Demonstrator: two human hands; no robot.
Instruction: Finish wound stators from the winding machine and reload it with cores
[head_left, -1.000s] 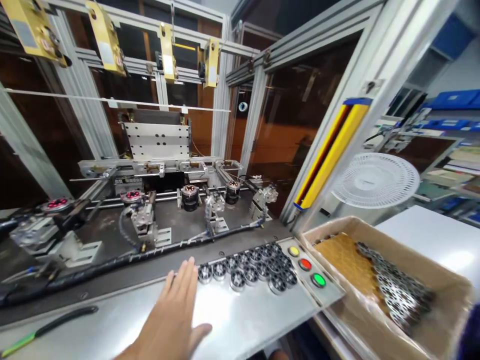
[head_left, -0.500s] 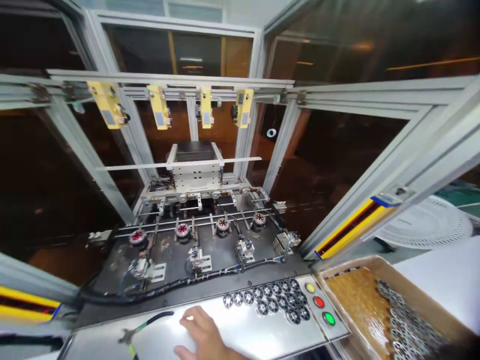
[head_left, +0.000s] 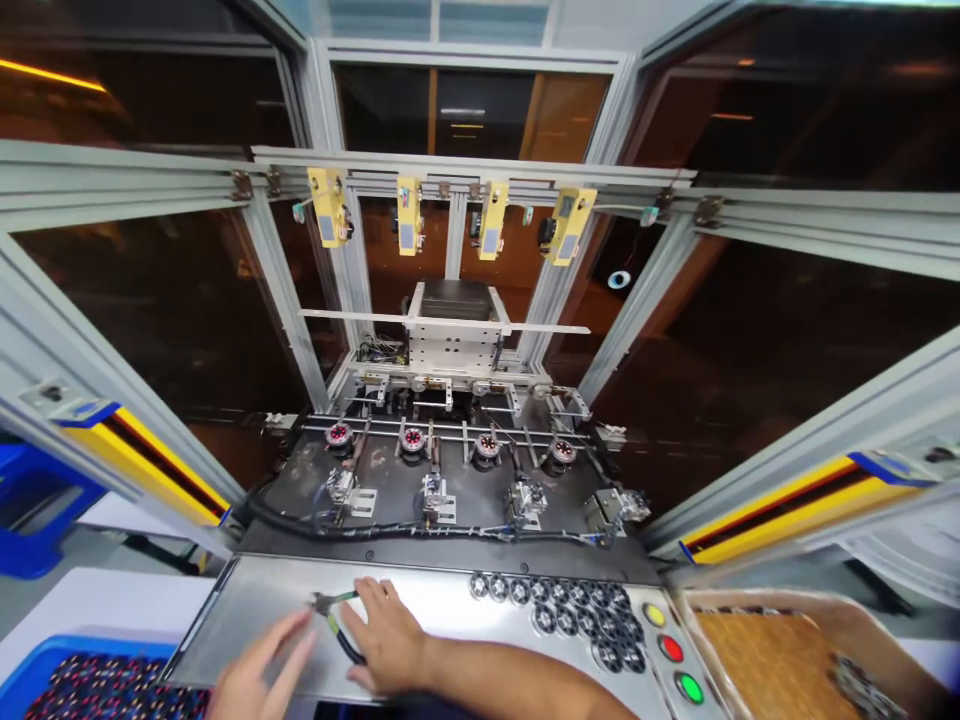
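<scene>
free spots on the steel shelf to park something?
Bare steel lies on the shelf between the right hand and the round metal parts, and along its far-left edge beyond the pliers. It is crowded around both hands, left hand included, and from the parts to the buttons.

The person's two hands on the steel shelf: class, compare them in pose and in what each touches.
The right hand lies palm down over the black handle of the hand tool; the left hand reaches in beside that tool, blurred, so I cannot tell whether it touches. The right hand shows its forearm; the left hand is cut by the frame edge. Both are bare, over the steel shelf.
</scene>
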